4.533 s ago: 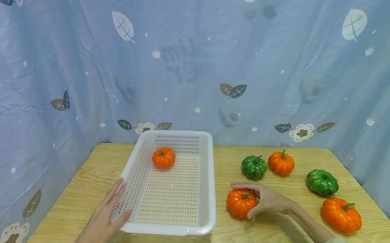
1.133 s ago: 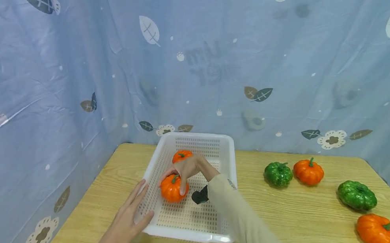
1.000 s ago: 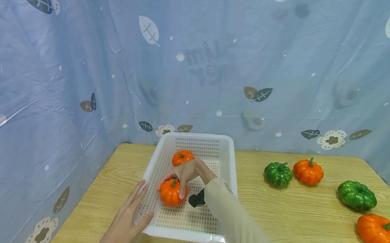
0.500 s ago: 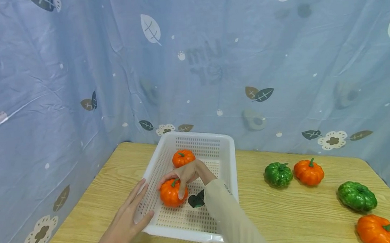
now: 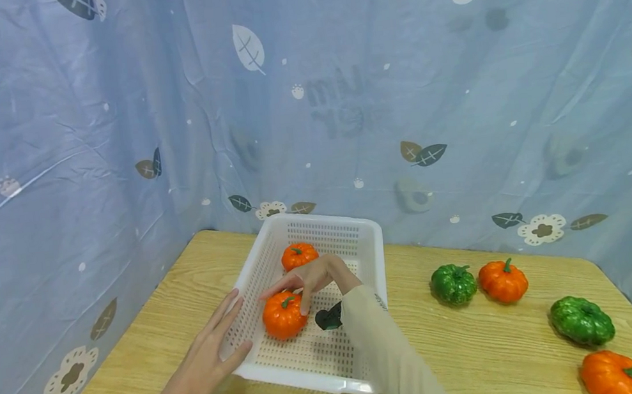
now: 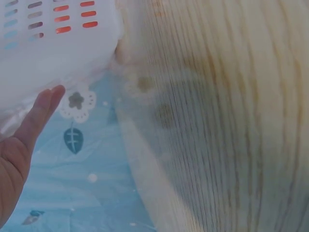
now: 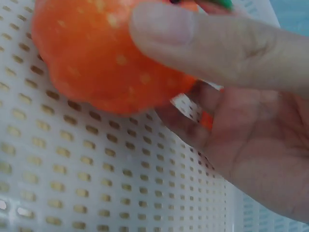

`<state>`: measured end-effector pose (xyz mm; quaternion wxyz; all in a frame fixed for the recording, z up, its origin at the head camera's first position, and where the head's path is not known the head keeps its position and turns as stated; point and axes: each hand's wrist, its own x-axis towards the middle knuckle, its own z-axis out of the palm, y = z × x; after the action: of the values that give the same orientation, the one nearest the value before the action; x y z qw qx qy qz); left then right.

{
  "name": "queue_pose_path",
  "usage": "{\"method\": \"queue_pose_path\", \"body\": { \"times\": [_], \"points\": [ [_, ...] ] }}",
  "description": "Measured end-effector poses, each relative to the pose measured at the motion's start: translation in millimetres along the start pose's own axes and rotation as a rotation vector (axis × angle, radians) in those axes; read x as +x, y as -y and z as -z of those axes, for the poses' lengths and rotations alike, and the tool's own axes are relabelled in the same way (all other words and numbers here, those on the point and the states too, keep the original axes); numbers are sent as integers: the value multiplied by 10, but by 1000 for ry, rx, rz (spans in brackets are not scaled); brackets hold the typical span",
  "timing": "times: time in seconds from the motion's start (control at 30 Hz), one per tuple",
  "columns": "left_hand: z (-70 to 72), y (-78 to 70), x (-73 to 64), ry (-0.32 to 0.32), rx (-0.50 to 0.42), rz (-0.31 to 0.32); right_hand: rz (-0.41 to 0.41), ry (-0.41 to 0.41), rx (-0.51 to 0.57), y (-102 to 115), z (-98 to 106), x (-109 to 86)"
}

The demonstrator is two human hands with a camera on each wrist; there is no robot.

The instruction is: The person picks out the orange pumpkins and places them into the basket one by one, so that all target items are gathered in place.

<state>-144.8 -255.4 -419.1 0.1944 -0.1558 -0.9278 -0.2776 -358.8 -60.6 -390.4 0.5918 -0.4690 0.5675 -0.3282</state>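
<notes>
1. The front orange pumpkin (image 5: 284, 316) is inside the white basket (image 5: 295, 380), toward its near left part, with its green stem up.
2. The right hand (image 5: 308, 279) is over that pumpkin, fairly wide: the fingers reach across its far side and the thumb comes down on its right. In the right wrist view the thumb overlaps the orange skin; whether it presses there I cannot tell.
3. Just behind, in the same basket, sits the rear orange pumpkin (image 5: 299, 256), smaller in view.
4. The left hand (image 5: 207, 349) is wide, fingers extended and thumb apart, at the basket's left wall.
5. A beige sleeve (image 5: 397, 362) crosses the basket's right side, and a dark piece (image 5: 329, 317) shows by the right wrist.
6. Right of the basket, on the wooden table (image 5: 455, 362), a green pumpkin (image 5: 454, 284) stands just beside an orange one (image 5: 503, 281).
7. Nearer the right edge lie another green pumpkin (image 5: 581, 321) and a larger orange one (image 5: 618, 374), cut off by the frame.
8. Blue patterned cloth (image 5: 315, 133) hangs behind.
</notes>
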Motion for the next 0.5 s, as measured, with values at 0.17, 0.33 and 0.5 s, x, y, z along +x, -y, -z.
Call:
{"method": "queue_pose_path", "body": {
  "times": [0.17, 0.33, 0.5],
  "points": [
    [-5, 11, 6, 9, -4, 17, -40, -58, 33, -168, 115, 55],
    [-13, 12, 11, 7, -15, 12, -56, -45, 62, -165, 100, 91],
    [-15, 3, 10, -3, -10, 3, -59, -8, 61, -175, 109, 125]
  ]
}}
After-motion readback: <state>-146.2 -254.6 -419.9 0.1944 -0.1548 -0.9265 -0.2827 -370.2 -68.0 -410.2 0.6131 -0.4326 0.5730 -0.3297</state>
